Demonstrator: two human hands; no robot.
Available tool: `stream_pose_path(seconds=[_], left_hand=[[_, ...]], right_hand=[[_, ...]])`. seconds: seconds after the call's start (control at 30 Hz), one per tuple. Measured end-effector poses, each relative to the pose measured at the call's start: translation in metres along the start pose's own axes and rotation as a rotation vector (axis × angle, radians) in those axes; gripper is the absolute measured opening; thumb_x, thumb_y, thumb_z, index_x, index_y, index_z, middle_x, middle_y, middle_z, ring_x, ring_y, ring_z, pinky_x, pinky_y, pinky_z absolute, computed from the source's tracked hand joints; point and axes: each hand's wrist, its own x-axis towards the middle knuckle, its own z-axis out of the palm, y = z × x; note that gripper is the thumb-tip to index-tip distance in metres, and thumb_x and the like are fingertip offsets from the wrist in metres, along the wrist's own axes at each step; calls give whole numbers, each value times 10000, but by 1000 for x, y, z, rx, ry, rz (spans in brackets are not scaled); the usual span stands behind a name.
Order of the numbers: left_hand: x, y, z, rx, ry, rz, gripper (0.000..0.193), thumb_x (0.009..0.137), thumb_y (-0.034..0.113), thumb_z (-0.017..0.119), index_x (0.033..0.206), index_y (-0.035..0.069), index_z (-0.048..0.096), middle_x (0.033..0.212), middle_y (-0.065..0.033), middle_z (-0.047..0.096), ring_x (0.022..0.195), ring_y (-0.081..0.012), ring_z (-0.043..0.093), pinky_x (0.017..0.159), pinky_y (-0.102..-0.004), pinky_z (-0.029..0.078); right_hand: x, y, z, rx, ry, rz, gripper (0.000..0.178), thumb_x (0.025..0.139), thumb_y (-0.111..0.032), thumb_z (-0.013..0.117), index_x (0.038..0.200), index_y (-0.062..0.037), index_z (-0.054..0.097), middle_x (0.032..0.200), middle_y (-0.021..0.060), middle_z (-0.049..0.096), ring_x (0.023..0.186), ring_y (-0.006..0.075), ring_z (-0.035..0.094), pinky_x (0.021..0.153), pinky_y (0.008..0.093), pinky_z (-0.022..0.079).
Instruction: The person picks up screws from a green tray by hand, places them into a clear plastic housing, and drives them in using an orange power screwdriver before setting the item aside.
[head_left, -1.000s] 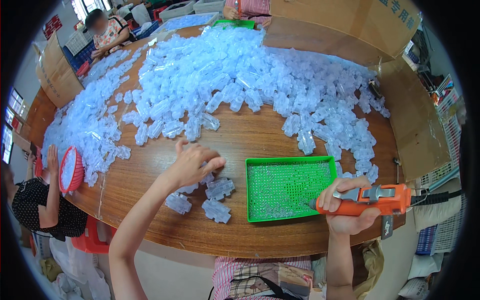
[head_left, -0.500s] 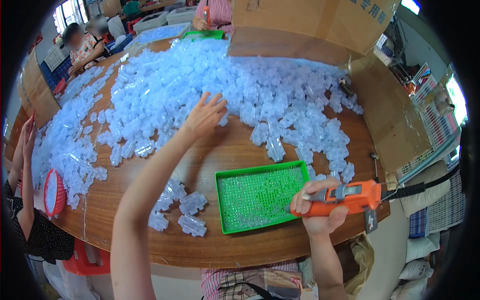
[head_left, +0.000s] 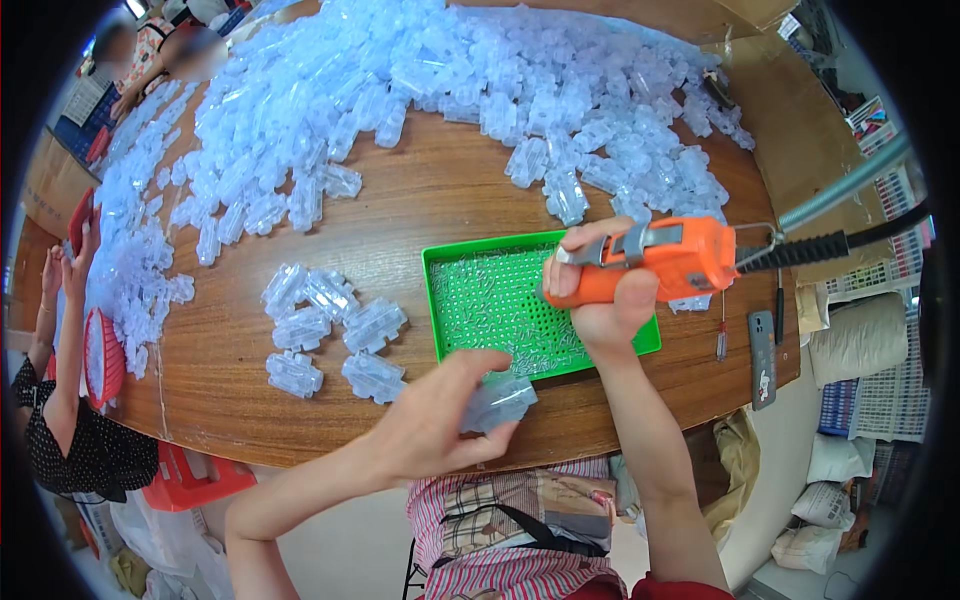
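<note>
My left hand (head_left: 425, 415) is closed on a clear plastic part (head_left: 504, 400), pinched between thumb and fingers at the near edge of the green tray (head_left: 490, 243). The perforated tray holds many small silvery screws or pins. Over the tray's right side, my right hand (head_left: 608, 322) grips an orange electric screwdriver (head_left: 690, 262); its tip end is hard to make out. Left of the tray, several clear plastic parts (head_left: 374, 325) lie in a loose group on the wooden table (head_left: 440, 190).
A big heap of clear parts (head_left: 330, 80) covers the far table. Cardboard (head_left: 790, 130) walls the right side. A phone (head_left: 762, 360) and a thin screwdriver (head_left: 721, 335) lie at the right edge. Another person's hands (head_left: 75, 265) and a red basket (head_left: 103, 355) are at left.
My left hand has come back from the heap's near edge to the tray, now holding a clear plastic part. The view has tilted downward. My right hand still holds the electric screwdriver.
</note>
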Motion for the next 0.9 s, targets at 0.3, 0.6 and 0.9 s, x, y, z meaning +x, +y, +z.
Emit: stream_pose_path(seconds=[0.3, 0.6, 0.9], left_hand=[[-6, -19, 19, 220, 149, 202, 713, 676, 133, 788, 1300, 27, 462, 981, -103, 650, 840, -269, 618, 749, -374, 496], [-2, -25, 18, 94, 96, 172, 825, 683, 154, 809, 1372, 27, 375, 991, -116, 676, 875, -281, 647, 777, -365, 504], [-5, -28, 21, -34, 102, 20, 789, 710, 201, 777, 1375, 59, 378, 969, -111, 679, 844, -301, 655, 756, -376, 526]], right_hand=[[1, 11, 0, -78, 14, 29, 578, 856, -544, 591, 928, 29, 567, 631, 27, 518, 558, 111, 508, 512, 251, 420], [5, 10, 0, -254, 39, 73, 770, 796, -758, 493, 928, 0, 532, 591, 35, 484, 495, 138, 456, 487, 292, 396], [5, 11, -1, -102, -6, -9, 611, 856, -581, 579, 906, 27, 564, 639, 47, 535, 544, 127, 519, 494, 253, 423]])
